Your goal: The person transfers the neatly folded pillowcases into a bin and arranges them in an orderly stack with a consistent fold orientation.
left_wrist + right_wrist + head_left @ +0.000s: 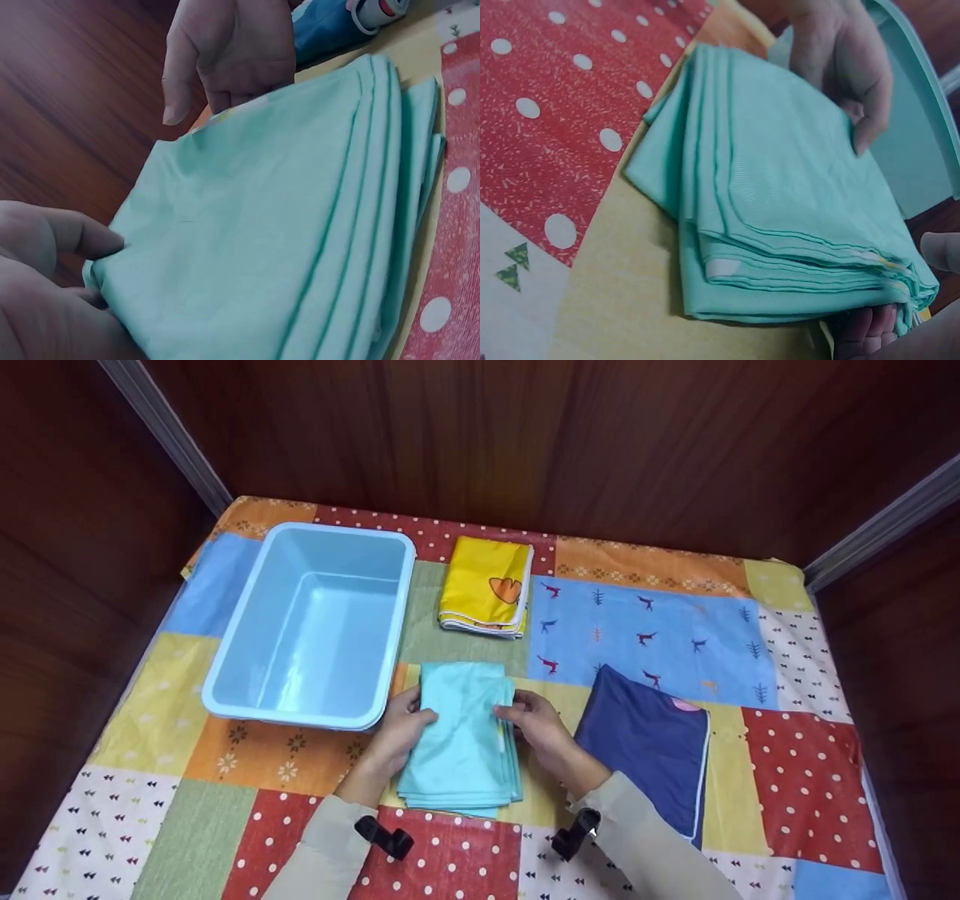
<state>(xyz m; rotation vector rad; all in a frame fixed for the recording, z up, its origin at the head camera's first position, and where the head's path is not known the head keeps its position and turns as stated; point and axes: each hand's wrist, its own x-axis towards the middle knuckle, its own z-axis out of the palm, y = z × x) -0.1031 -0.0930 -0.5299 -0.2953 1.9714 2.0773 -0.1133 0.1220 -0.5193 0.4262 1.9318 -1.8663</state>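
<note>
Left-hand grip [397, 734], right-hand grip [545, 729], folded turquoise cloth [460, 742] pinched between them

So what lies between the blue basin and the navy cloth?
In the head view, the turquoise cloth lies between basin and navy cloth, with the left hand and right hand at its sides.

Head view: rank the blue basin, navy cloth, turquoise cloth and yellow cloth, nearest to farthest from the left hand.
From the left hand:
1. Turquoise cloth, held at its left edge.
2. Blue basin, ahead and left.
3. Yellow cloth, ahead and right.
4. Navy cloth, off to the right.
</note>
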